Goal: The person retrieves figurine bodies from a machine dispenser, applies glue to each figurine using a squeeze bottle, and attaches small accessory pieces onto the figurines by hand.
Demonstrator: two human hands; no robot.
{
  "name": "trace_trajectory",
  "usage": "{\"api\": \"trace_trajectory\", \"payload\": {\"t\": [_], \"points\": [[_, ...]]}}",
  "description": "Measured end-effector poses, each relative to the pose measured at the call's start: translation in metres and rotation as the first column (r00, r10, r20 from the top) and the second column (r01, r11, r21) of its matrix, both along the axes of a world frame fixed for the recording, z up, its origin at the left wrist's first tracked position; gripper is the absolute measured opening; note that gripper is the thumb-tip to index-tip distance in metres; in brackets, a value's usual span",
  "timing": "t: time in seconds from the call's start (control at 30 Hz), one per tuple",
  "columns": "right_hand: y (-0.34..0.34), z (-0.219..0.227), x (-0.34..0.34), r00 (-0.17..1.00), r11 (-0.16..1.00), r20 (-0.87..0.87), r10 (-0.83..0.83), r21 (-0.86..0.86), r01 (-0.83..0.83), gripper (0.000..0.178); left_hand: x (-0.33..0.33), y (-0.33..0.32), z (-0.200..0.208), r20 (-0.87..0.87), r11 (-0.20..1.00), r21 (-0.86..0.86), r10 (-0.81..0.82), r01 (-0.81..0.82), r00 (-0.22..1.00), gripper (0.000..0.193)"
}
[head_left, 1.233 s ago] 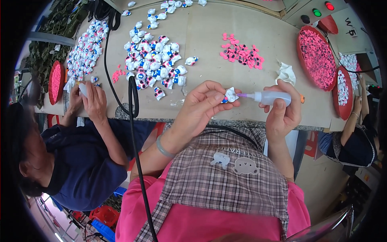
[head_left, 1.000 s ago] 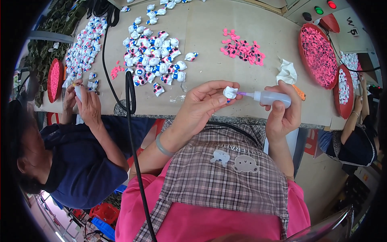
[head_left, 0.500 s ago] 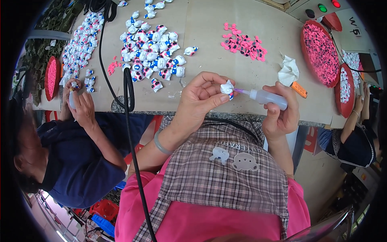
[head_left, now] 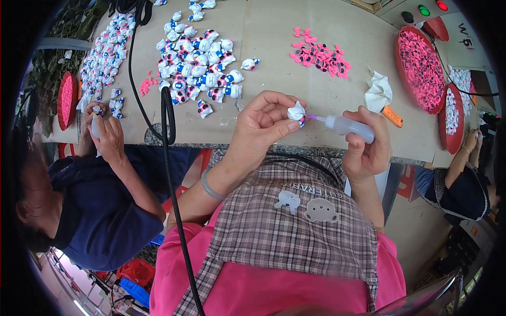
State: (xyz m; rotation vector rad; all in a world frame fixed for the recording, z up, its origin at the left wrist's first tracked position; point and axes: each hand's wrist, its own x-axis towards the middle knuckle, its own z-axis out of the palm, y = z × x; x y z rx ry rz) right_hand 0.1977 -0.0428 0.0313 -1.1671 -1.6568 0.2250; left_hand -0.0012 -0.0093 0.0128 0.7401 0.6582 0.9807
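Between the thumb and fingers of my left hand (head_left: 263,118) is a small white cat figurine (head_left: 296,112) with a blue and red part. My right hand (head_left: 369,139) grips a translucent squeeze bottle (head_left: 350,128), its thin purple nozzle tip (head_left: 314,117) pointing left at the figurine. The tip meets or nearly meets the figurine's right side; I cannot tell which. Ahead and left lies a heap of similar white, blue and pink figurines (head_left: 197,66). Small pink pieces (head_left: 321,55), some with dark spots, are spread on the table beyond my hands.
A crumpled white tissue (head_left: 378,92) and an orange object (head_left: 392,117) lie right of my right hand. Red trays of pink pieces (head_left: 399,50) and figurines (head_left: 459,142) stand at the right. A black cable (head_left: 171,184) hangs at left. Co-workers (head_left: 105,205) sit on both sides.
The figurine has turned slightly in my left fingers. The bottle has shifted a touch to the left, its tip still at the figurine.
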Motion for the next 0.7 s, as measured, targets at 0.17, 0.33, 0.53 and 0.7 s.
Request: {"api": "trace_trajectory", "payload": {"t": [0.17,0.33,0.53,0.7], "points": [[0.0022,-0.0003,-0.0005,1.000,1.000,0.023,0.007,0.022,-0.007,0.040,0.0006,0.0008,0.0002,-0.002,0.999,0.021,0.029,-0.029,1.000,0.028],[0.0011,0.0004,-0.0040,1.000,1.000,0.001,0.015,-0.001,-0.015,0.039,0.0013,0.0018,-0.0012,-0.004,0.999,0.022,0.034,-0.034,0.999,0.028],[0.0016,-0.0008,-0.0058,1.000,1.000,-0.022,0.008,-0.025,-0.008,0.039,0.0029,0.0020,-0.0026,0.002,1.000,-0.011,0.014,-0.014,1.000,0.027],[0.0006,-0.0004,-0.0030,1.000,1.000,0.010,0.004,-0.013,-0.004,0.040,0.0024,0.0014,-0.0028,0.053,1.000,-0.028,0.002,-0.001,0.999,0.027]]}}
